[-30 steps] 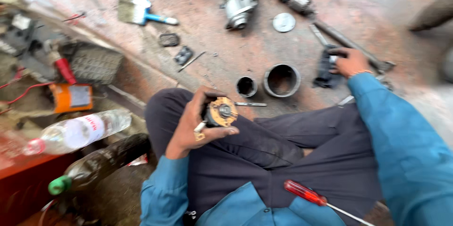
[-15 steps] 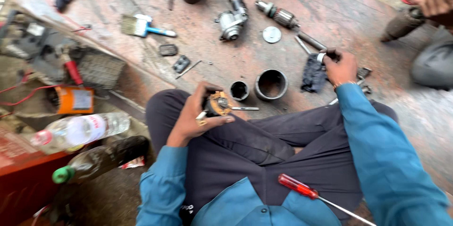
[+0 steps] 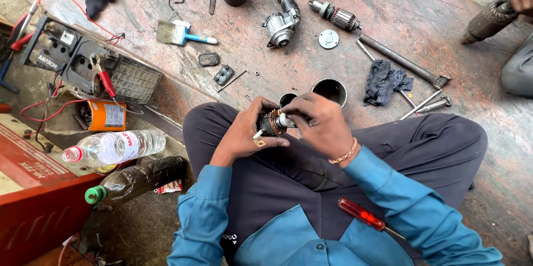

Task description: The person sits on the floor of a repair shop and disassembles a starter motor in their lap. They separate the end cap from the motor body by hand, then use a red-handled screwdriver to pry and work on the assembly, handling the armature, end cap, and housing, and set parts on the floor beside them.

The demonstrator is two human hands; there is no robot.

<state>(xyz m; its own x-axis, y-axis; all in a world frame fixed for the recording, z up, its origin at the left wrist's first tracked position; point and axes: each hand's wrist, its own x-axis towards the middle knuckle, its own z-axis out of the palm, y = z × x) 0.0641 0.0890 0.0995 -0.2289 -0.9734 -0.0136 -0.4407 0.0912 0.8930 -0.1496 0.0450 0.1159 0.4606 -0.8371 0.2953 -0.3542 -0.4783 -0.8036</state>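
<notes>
Left hand [image 3: 242,135] cups the small motor part [image 3: 272,123] over the lap, right hand [image 3: 319,124] pinching its front end; looks dense, rigid, greasy, so grip the metal body, not the copper windings.

A small round motor part [image 3: 273,123], dark with copper-coloured windings and a pale stub on one side, sits at frame centre, held above the lap between both hands.

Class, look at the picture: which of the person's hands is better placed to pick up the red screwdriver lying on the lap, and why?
Probably the right hand. The red screwdriver lies beside the right forearm, and only its fingertips touch the small motor part. The left hand cradles that part from below and lies farther away.
</notes>
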